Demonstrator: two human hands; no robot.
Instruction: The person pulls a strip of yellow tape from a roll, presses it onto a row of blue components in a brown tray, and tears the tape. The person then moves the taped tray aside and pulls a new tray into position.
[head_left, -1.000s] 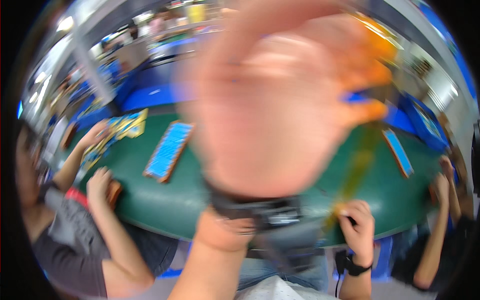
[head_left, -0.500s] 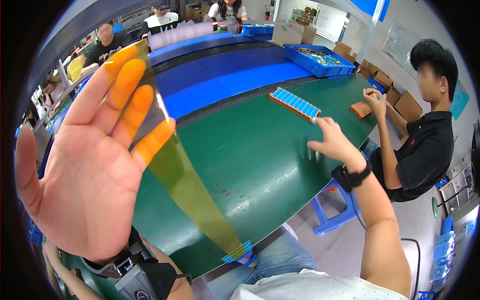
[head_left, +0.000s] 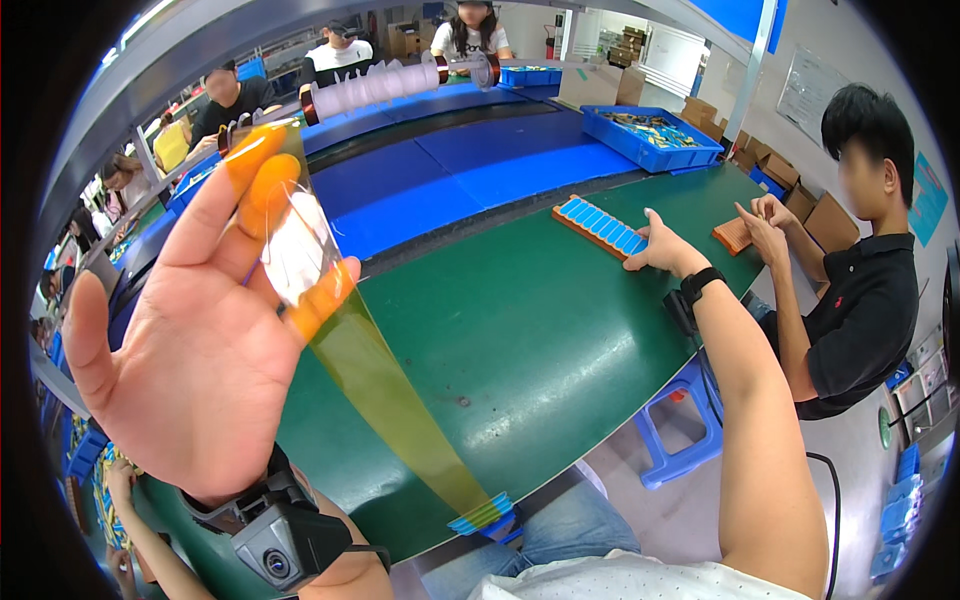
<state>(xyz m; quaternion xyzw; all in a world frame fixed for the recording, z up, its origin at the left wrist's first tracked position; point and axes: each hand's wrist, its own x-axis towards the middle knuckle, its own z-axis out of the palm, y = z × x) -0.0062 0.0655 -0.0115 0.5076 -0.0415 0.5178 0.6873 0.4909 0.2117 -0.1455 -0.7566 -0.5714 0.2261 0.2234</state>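
Note:
My left hand (head_left: 205, 350) is raised at the left, palm up and fingers stretched out. A see-through yellow film strip (head_left: 400, 405) passes over its fingertips, tinting them orange and throwing a bright glare. The strip slants down to the table's near edge, where small blue pieces (head_left: 480, 514) sit at its lower end. At the table's right part my right hand (head_left: 668, 248) has its thumb and fingers round the near right end of an orange tray (head_left: 590, 238). A row of blue rectangular pieces (head_left: 604, 224) fills that tray.
Rolls on a bar (head_left: 375, 92) hang above the far side. A blue bin (head_left: 652, 138) of small parts stands at the back right. On the right a person in black (head_left: 850, 330) handles something by another orange tray (head_left: 733, 236). A blue stool (head_left: 680, 430) stands below the table (head_left: 470, 340).
My right hand has moved up to the tray's end and closed on it. My left hand stays raised under the film, its fingers slightly more bent. The view has shifted slightly.

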